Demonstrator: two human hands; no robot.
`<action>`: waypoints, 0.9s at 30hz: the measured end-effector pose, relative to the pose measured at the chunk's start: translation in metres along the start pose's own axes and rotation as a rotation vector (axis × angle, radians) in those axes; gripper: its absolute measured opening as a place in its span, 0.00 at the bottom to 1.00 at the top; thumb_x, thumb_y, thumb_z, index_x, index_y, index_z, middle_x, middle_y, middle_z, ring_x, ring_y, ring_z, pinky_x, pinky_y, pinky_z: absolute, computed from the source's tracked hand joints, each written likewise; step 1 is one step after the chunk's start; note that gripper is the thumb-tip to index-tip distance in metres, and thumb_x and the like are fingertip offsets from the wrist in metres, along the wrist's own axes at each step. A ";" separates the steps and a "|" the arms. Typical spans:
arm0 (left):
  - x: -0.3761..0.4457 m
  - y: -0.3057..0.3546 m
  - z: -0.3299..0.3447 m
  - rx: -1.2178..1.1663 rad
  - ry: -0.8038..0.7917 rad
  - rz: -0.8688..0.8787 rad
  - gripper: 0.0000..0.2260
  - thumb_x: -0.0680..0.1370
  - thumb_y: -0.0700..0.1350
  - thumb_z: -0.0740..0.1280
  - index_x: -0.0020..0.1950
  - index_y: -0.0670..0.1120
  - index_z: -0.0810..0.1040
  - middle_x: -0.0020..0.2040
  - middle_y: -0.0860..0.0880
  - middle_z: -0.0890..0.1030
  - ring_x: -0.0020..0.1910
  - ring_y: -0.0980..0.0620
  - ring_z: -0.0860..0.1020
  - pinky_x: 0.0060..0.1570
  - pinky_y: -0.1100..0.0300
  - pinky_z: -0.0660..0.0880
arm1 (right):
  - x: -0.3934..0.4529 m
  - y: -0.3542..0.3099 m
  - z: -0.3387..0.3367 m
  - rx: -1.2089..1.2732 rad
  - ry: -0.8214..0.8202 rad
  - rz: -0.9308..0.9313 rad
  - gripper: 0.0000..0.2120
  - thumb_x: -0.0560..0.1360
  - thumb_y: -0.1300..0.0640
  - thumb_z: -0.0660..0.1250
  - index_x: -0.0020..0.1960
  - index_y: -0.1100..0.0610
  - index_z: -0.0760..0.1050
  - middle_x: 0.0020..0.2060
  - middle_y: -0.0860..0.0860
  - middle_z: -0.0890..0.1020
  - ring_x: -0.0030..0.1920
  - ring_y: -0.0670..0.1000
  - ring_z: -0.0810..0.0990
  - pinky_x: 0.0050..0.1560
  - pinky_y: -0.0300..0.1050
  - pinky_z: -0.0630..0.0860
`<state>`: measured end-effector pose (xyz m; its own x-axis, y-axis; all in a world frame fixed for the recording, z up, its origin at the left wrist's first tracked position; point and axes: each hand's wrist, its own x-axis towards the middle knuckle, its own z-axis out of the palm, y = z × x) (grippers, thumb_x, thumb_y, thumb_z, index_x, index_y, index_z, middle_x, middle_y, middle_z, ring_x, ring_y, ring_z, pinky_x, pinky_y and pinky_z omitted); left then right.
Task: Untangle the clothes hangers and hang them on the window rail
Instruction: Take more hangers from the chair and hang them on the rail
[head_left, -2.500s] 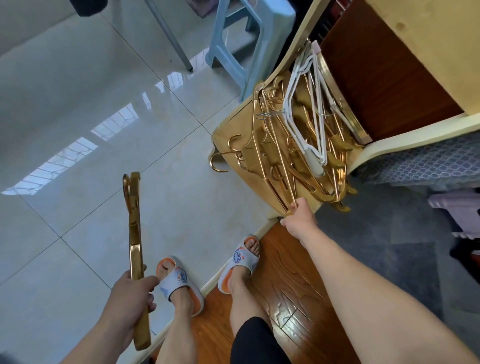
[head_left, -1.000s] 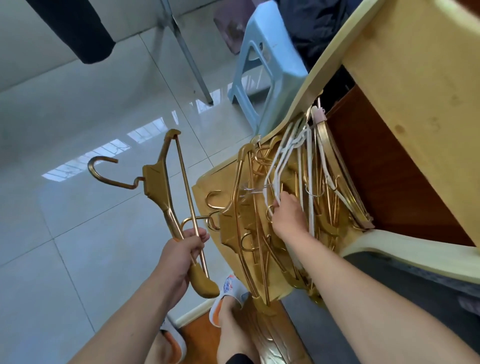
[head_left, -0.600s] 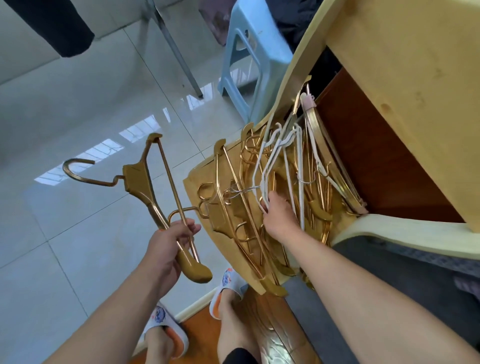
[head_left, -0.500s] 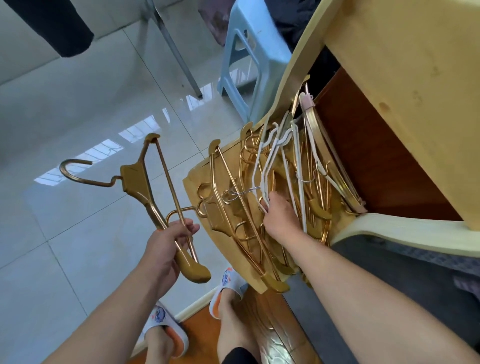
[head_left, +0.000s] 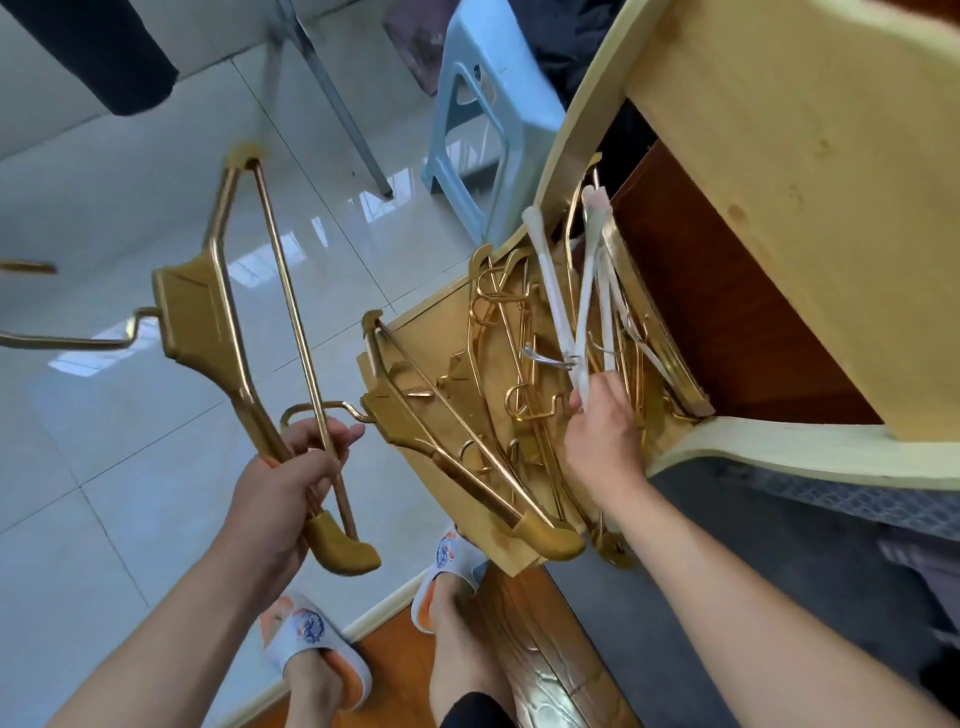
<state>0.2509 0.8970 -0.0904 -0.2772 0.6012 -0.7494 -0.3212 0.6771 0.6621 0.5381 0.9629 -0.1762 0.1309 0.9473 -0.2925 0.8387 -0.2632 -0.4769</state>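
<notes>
Left hand (head_left: 280, 488) fingers curl around a gold hanger (head_left: 218, 332); right hand (head_left: 605, 441) fingers pinch white hangers (head_left: 556, 301).

The hook of the gold hanger (head_left: 208, 332) held in the left hand (head_left: 280, 493) runs off the picture's left edge, so its curve is cut. Where the right hand (head_left: 602, 441) meets the white hangers (head_left: 582, 312), its fingertips are buried among the gold hangers (head_left: 498, 405), and the grip cannot be told. The white hangers' upper ends are smeared by blur above that hand
</notes>
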 end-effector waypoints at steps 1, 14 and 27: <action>-0.004 0.004 -0.003 0.028 -0.015 0.018 0.14 0.78 0.26 0.58 0.52 0.39 0.81 0.52 0.42 0.87 0.62 0.47 0.82 0.71 0.51 0.70 | 0.000 0.001 -0.001 -0.022 -0.011 -0.003 0.08 0.79 0.68 0.61 0.49 0.55 0.71 0.53 0.46 0.70 0.45 0.44 0.74 0.40 0.33 0.70; -0.081 0.053 -0.071 0.303 -0.117 0.030 0.11 0.69 0.39 0.67 0.46 0.45 0.87 0.58 0.47 0.85 0.65 0.48 0.80 0.74 0.45 0.65 | 0.004 -0.004 0.020 -0.282 -0.300 0.265 0.17 0.78 0.60 0.65 0.66 0.57 0.71 0.59 0.56 0.78 0.58 0.60 0.77 0.55 0.52 0.77; -0.182 0.126 -0.210 0.672 -0.152 0.063 0.16 0.66 0.48 0.66 0.52 0.48 0.83 0.57 0.50 0.81 0.60 0.50 0.76 0.61 0.46 0.67 | -0.176 -0.161 0.002 -0.069 -0.764 0.156 0.08 0.80 0.56 0.62 0.57 0.52 0.77 0.52 0.51 0.82 0.52 0.53 0.81 0.57 0.51 0.79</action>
<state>0.0707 0.7842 0.1282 -0.1311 0.6679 -0.7326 0.3362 0.7252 0.6009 0.3788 0.8379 -0.0499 -0.1294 0.5057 -0.8529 0.8746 -0.3471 -0.3385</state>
